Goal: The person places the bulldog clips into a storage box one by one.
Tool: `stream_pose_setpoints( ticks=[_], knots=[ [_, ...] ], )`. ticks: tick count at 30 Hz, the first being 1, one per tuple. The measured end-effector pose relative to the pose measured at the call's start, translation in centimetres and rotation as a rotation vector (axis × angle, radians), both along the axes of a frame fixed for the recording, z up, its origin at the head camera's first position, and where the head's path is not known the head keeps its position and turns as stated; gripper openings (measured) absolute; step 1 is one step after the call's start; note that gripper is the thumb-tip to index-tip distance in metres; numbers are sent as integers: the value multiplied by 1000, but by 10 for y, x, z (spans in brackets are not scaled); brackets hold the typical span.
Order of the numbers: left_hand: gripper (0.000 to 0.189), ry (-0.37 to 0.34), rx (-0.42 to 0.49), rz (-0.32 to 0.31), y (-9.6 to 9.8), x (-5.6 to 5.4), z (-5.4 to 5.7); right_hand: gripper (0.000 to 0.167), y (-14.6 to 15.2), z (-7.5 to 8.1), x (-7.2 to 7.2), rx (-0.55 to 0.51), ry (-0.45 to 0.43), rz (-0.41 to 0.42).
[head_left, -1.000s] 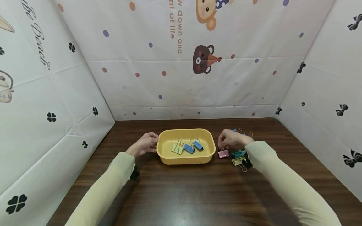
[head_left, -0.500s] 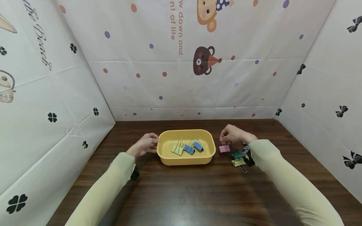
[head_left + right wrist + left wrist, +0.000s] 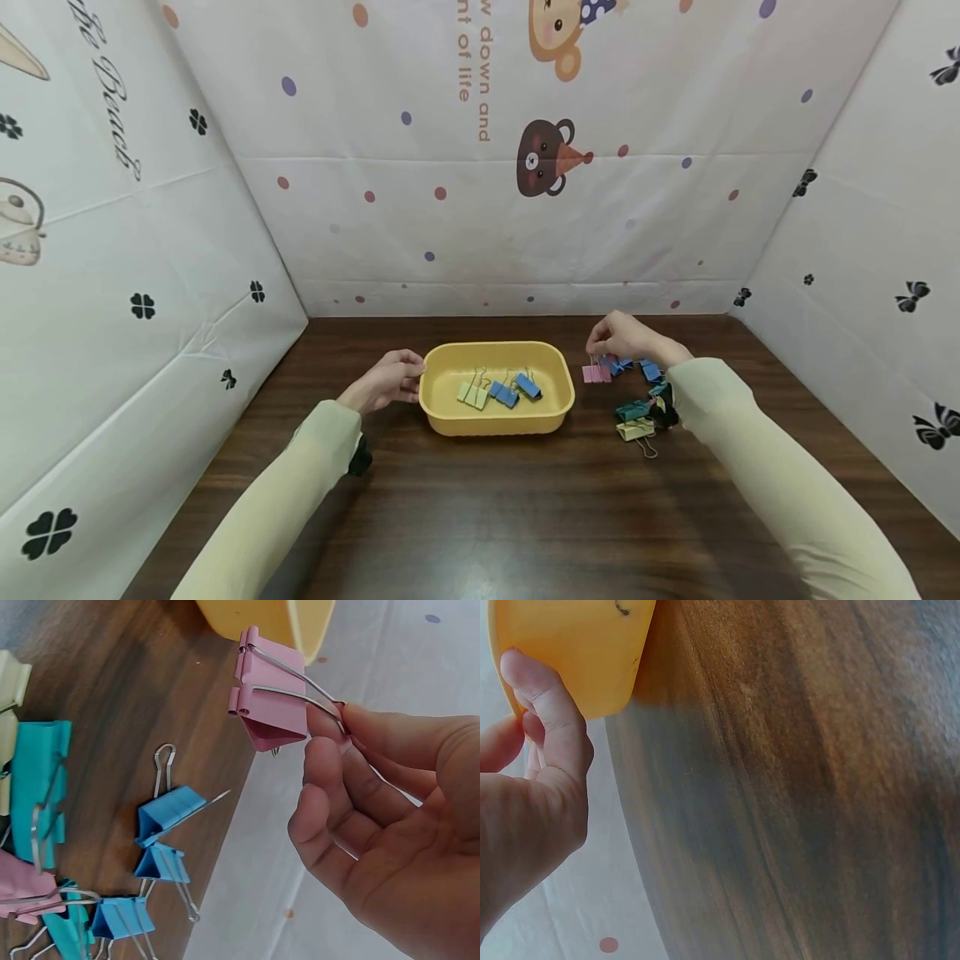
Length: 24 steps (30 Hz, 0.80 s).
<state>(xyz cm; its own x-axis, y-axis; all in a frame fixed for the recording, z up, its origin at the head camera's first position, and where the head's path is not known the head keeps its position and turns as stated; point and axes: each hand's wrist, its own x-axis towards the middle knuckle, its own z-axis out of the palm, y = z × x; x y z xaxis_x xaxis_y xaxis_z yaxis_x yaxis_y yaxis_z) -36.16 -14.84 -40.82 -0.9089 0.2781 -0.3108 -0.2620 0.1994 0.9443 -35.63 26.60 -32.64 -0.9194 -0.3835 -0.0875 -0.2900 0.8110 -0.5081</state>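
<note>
A yellow plastic tray (image 3: pixel 497 426) stands on the wooden table, holding one yellow-green and two blue binder clips (image 3: pixel 504 394). My left hand (image 3: pixel 387 379) pinches the tray's left rim between thumb and fingers, as the left wrist view also shows. To the right of the tray, my right hand (image 3: pixel 628 336) pinches a pink binder clip (image 3: pixel 274 694) by its wire handle, between thumb and forefinger. The clip's body hangs from the fingertips. Just beyond it lie several blue binder clips (image 3: pixel 142 917) on the table.
Nearer the front of the right-hand pile lie teal binder clips (image 3: pixel 633 410), a pale yellow one (image 3: pixel 636 429) and another pink one (image 3: pixel 26 885). Printed white sheets (image 3: pixel 480 233) wall the table (image 3: pixel 480 508) at the back and both sides.
My right hand has lifted the pink binder clip and moved it away from me, towards the back, uncovering blue clips. The left hand stays on the tray's rim.
</note>
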Motion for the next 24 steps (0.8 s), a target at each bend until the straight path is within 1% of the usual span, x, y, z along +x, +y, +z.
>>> stream_pose_setpoints(
  ticks=[3,8,11,19,24],
  knots=[
    [25,2,-3,2,1,1,0,16,-2,3,-1,-20,3,-17],
    [27,-2,-10,-1,1,0,1,16,-8,8,-2,-82,-6,-49],
    [26,-8,-13,1,0,-1,1,16,-13,12,-2,-85,8,-58],
    [26,-9,-12,1,0,-2,0,15,-28,18,-3,-84,67,-42],
    [25,-4,-11,2,0,-1,1,16,-38,18,-3,-96,78,-37]
  ],
)
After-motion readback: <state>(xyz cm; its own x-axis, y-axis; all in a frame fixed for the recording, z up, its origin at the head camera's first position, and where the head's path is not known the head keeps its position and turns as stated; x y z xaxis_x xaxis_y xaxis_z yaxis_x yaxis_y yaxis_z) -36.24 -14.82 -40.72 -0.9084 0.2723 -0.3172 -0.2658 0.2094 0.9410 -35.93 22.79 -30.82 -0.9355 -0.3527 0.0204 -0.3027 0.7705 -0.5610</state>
